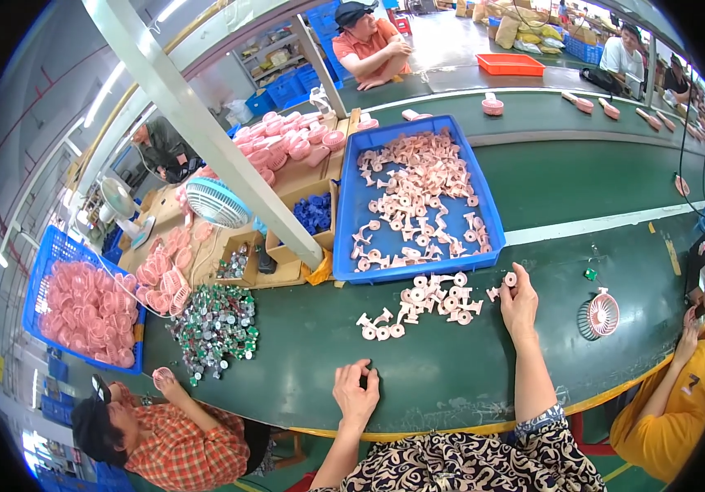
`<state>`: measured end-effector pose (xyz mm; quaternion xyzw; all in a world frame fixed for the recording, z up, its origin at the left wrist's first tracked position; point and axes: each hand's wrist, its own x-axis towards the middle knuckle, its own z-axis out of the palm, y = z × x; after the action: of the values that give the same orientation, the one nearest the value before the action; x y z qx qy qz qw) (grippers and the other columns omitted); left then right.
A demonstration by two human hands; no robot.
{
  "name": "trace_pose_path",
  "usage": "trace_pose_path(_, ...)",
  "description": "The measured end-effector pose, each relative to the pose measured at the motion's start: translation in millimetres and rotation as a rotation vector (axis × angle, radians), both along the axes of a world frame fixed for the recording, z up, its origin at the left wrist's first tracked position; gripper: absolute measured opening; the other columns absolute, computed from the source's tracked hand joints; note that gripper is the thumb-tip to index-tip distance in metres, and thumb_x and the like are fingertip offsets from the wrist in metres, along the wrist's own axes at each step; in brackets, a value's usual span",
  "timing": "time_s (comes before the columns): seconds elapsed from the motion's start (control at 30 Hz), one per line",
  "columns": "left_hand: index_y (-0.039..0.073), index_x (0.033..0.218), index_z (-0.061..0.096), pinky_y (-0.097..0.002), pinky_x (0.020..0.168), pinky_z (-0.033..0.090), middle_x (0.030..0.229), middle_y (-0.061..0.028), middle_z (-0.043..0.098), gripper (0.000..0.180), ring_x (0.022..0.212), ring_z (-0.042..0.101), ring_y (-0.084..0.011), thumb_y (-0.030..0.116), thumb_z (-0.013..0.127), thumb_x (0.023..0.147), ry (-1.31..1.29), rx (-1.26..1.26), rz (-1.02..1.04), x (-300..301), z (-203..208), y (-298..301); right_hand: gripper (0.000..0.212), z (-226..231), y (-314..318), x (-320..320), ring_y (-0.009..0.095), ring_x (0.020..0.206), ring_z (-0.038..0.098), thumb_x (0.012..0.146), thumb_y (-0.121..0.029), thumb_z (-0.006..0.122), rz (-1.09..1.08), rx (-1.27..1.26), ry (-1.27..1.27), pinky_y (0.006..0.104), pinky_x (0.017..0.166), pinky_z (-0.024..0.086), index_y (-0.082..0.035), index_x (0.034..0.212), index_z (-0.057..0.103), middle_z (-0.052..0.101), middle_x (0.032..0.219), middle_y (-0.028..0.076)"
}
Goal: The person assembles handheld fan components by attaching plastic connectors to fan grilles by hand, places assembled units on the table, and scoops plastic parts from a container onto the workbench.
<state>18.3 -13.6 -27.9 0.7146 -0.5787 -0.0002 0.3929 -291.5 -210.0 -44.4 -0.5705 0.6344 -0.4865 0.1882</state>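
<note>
My right hand (520, 305) reaches over the green work surface, its fingertips closed on a small pink plastic part (510, 280) with a round holed end. Another pink piece shows just left of those fingertips. Nearer to me, my left hand (355, 395) hovers by the front edge, fingers loosely curled with a gap at the thumb and nothing seen in them. A loose pile of the same pink parts (422, 305) lies between and beyond my hands. Behind it, a blue tray (496, 234) holds many more.
Right of me lie a pink round fan head (604, 314) and a small green circuit board (590, 274). Circuit boards (214, 328) are heaped at left, beside a blue crate (32, 307) of pink guards. Co-workers sit on both sides; a white post (196, 123) rises at left.
</note>
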Motion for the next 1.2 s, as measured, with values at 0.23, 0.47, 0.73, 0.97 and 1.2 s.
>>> trace_pose_path(0.23,0.009,0.102,0.072,-0.0417,0.071,0.051,0.079,-0.0061,0.065,0.022,0.078,0.060,-0.0288,0.006,0.076,0.081,-0.002,-0.008,-0.006,0,0,-2,0.048,2,0,0,0.021,0.061,0.061,0.091,-0.007,0.069,-0.002,0.013,0.021,0.0369,0.066,0.052,-0.006,0.138,0.060,0.063,0.070,0.009)
trace_pose_path(0.47,0.008,0.102,0.072,-0.0409,0.072,0.050,0.078,-0.0060,0.065,0.022,0.078,0.060,-0.0284,0.006,0.076,0.081,-0.002,-0.006,-0.007,1,1,-1,0.047,0,0,0,0.021,0.062,0.062,0.091,-0.005,0.068,0.014,0.003,0.016,0.0374,0.066,0.053,-0.005,0.137,0.059,0.066,0.076,0.011)
trace_pose_path(0.73,0.008,0.103,0.072,-0.0404,0.073,0.051,0.079,-0.0061,0.066,0.022,0.077,0.061,-0.0279,0.006,0.076,0.081,0.015,-0.011,-0.003,1,-1,1,0.046,4,4,1,0.033,0.083,0.069,0.090,-0.003,0.067,0.026,0.051,0.144,0.0438,0.076,0.056,-0.005,0.135,0.057,0.063,0.120,0.016)
trace_pose_path(0.97,0.008,0.103,0.072,-0.0406,0.074,0.051,0.080,-0.0062,0.067,0.022,0.079,0.061,-0.0280,0.007,0.077,0.082,0.026,-0.008,-0.009,2,0,0,0.047,8,6,4,0.036,0.111,0.065,0.089,-0.007,0.068,-0.050,-0.070,0.282,0.0454,0.092,0.055,-0.008,0.135,0.057,0.057,0.133,0.014)
trace_pose_path(1.2,0.008,0.103,0.072,-0.0402,0.074,0.051,0.081,-0.0065,0.067,0.022,0.079,0.061,-0.0282,0.007,0.077,0.081,0.038,0.000,-0.005,1,1,0,0.047,10,8,3,0.035,0.123,0.059,0.088,-0.007,0.069,-0.071,-0.049,0.346,0.0454,0.095,0.055,-0.010,0.134,0.059,0.057,0.135,0.012)
